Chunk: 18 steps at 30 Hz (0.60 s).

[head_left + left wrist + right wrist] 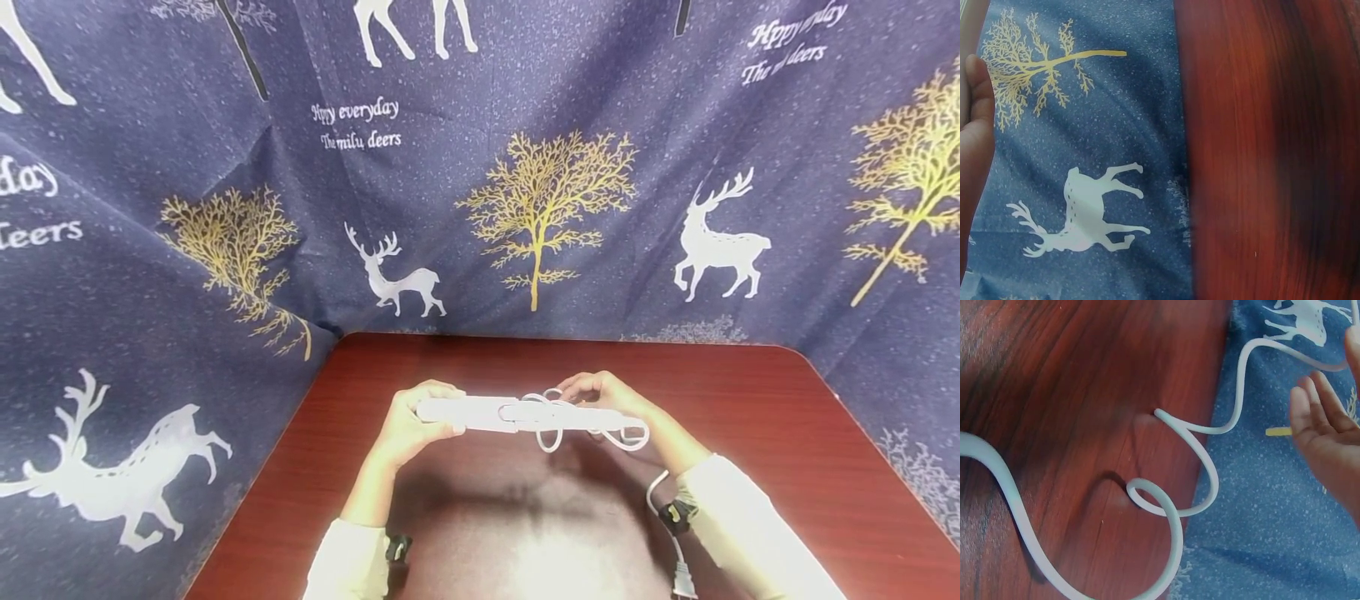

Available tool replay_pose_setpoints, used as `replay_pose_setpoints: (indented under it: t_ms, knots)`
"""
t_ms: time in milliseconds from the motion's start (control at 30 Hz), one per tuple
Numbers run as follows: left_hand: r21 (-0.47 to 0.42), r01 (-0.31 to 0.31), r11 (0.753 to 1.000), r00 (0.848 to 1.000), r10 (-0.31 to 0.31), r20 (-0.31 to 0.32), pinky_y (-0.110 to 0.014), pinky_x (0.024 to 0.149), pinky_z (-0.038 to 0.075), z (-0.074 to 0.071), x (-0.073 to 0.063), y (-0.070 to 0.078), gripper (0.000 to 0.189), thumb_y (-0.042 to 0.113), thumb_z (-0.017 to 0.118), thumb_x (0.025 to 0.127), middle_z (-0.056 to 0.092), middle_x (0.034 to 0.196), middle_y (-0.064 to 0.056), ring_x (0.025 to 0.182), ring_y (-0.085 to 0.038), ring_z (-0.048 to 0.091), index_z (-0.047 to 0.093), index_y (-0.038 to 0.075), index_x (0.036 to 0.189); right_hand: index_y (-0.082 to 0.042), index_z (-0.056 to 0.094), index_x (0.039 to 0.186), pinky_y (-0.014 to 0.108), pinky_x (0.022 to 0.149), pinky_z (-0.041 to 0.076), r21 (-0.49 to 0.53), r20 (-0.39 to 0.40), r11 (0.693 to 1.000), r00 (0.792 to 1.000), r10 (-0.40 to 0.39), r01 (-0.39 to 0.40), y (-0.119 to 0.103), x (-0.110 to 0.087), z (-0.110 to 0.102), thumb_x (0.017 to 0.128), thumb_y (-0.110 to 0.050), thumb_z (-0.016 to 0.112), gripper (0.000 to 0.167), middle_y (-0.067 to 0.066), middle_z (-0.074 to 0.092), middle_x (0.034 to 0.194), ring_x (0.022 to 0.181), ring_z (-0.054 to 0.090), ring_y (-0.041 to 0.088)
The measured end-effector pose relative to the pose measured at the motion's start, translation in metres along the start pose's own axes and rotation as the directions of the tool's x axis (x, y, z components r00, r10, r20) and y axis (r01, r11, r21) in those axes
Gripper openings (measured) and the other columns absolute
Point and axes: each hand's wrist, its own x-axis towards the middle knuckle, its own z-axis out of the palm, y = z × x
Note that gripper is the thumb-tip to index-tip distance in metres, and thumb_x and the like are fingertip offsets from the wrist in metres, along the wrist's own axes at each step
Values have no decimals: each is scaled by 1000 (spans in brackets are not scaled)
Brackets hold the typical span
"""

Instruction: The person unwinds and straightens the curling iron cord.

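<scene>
A long white bar-shaped device [480, 412] is held level above the table; its exact kind cannot be told. My left hand [422, 421] grips its left end, thumb on the near side and fingers over the far top edge. In the left wrist view, the thumb of the left hand [977, 119] presses on a pale edge. White cord [551, 437] loops around the device's right half. Close behind that half is my right hand [603, 392]. In the right wrist view, the fingers of the right hand [1329, 425] extend loosely beside the coiled cord [1213, 481].
The cord runs down past the right wrist to a white plug [683, 581] near the table's front edge. Beneath the hands lies a reddish-brown wooden table [480, 358]. Blue cloth [450, 192] printed with deer and trees hangs behind and at both sides.
</scene>
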Motion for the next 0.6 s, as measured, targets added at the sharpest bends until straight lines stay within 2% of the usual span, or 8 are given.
replay_pose_setpoints:
  t_ms: [100,167,233,333,400,467,533,600]
  knots:
    - [8,1,1000,1000,-1,-4,-27,67,49,-1,0,-1,37,-10,79,63,66,93,-11,81,-23,61,67,-5,98,12,64,93,25,84,45,-48,-65,999,998,-20,17,-4,-1,-2,75,11,67,18,30,56,112,105,53,42]
    - [11,4,1000,1000,-4,-8,-28,66,49,-1,0,-1,36,-10,79,63,67,93,-10,80,-24,61,67,-4,97,11,66,92,22,88,41,-69,-108,997,994,-28,20,-5,-3,-4,76,11,66,16,29,56,115,109,49,45]
    - [15,8,1000,1000,-8,-9,-28,66,49,-2,0,-2,36,-10,79,63,67,93,-9,81,-24,61,68,-3,97,9,67,91,21,92,37,-56,-148,998,989,-14,6,-6,-4,-5,77,7,67,14,26,57,116,114,48,42]
    - [16,12,1000,1000,-12,-9,-29,66,48,-2,-1,-3,36,-10,78,63,67,94,-9,81,-25,61,68,-3,97,7,67,90,22,96,35,-5,-197,1000,980,10,-12,-6,-6,-6,80,4,68,11,25,60,112,117,50,30]
    - [19,18,1000,1000,-18,-11,-28,67,49,-2,-1,-4,36,-10,79,63,67,93,-9,81,-24,61,68,-2,97,7,66,89,23,96,36,25,-222,1000,975,11,-6,-7,-7,-7,80,4,67,9,27,61,108,116,51,27]
    - [14,20,1000,1000,-20,-11,-27,68,49,0,-2,-5,36,-10,79,63,67,93,-9,82,-23,61,68,-3,97,9,65,89,25,92,41,51,-236,999,972,2,10,-10,-7,-7,81,6,66,8,30,61,103,114,53,30]
    - [15,23,1000,1000,-23,-11,-27,69,49,1,-2,-5,36,-10,79,63,67,93,-10,83,-23,62,67,-4,97,9,65,90,26,86,45,53,-250,998,968,-6,20,-15,-8,-8,81,7,65,10,30,61,102,112,53,36]
    - [13,25,1000,1000,-25,-10,-27,69,49,2,-1,-5,37,-10,79,63,67,93,-10,83,-22,62,67,-4,97,10,65,91,27,81,48,53,-272,998,962,-11,26,-21,-8,-10,80,9,66,11,28,62,102,109,54,37]
